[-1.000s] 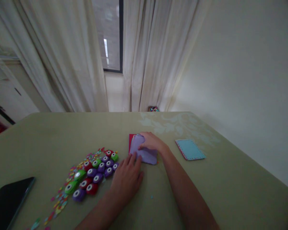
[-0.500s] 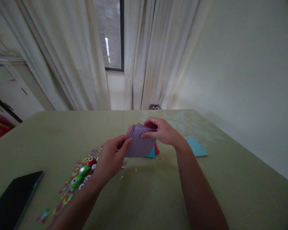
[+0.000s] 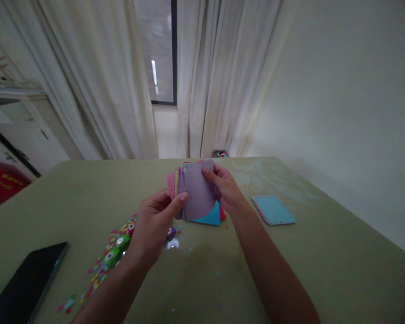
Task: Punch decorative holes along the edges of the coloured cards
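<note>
1. Head view, the stack of sheets (image 3: pixel 199 191): a plain lilac sheet with rounded corners faces the camera, and pink, cream and bluish edges fan out behind it, mainly along the left and top; the cream edge carries stitch-like marks. The stack is held up off the table (image 3: pixel 273 279), to the left of the light blue patch (image 3: pixel 273 210).
2. Left of that patch, on the table beneath the stack, a blue sheet (image 3: pixel 212 217) overlaps a red sheet (image 3: pixel 222 212).
3. One second ago the stack lay on the table with the left hand flat at its lower edge; now it is raised, and its edges are more spread than half a second ago.
4. The left hand (image 3: pixel 157 220), farther left of the patch than the right, pinches the stack's left side, thumb in front, fingers behind, closed to the stack's thickness.
5. The right hand (image 3: pixel 227 186), just left of the patch, grips the right edge, thumb pressed on the lilac face, fingers partly hidden behind.
</note>
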{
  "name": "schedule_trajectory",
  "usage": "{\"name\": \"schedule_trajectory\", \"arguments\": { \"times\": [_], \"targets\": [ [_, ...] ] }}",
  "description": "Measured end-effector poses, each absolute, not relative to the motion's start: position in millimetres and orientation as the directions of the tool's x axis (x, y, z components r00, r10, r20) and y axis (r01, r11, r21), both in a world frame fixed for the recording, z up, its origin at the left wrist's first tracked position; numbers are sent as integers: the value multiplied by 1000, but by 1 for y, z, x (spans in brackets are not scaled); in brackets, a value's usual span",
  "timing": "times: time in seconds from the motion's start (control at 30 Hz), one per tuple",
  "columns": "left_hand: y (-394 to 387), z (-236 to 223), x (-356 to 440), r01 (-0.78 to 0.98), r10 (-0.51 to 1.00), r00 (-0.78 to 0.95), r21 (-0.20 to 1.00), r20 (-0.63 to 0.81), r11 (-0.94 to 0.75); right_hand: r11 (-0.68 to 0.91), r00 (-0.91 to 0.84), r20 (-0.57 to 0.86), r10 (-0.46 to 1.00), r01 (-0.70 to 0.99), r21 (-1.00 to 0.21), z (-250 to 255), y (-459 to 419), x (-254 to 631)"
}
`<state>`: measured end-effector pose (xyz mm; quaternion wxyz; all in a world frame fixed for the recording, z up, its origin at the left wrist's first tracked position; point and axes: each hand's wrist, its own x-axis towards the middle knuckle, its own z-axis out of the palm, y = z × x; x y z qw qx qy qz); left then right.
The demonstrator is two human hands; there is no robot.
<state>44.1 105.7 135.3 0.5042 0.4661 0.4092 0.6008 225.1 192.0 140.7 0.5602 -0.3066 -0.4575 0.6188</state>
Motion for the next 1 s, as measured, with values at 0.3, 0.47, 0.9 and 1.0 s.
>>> {"name": "schedule_trajectory", "arguments": {
  "times": [0.3,0.47,0.9,1.0],
  "targets": [
    [102,144,39,-306,995,32,949,94,-80,50,-220,151,964,-409,-911,146,185,224],
    [103,147,35,-316,998,4,947,60,-55,39,-233,150,961,-421,-906,144,184,219],
    [104,141,31,-388,999,39,921,-5,20,-19,-306,129,943,-436,-900,137,182,209],
    [103,137,31,-386,994,105,922,37,6,-6,-303,137,943,-427,-904,139,181,209]
  ]
}}
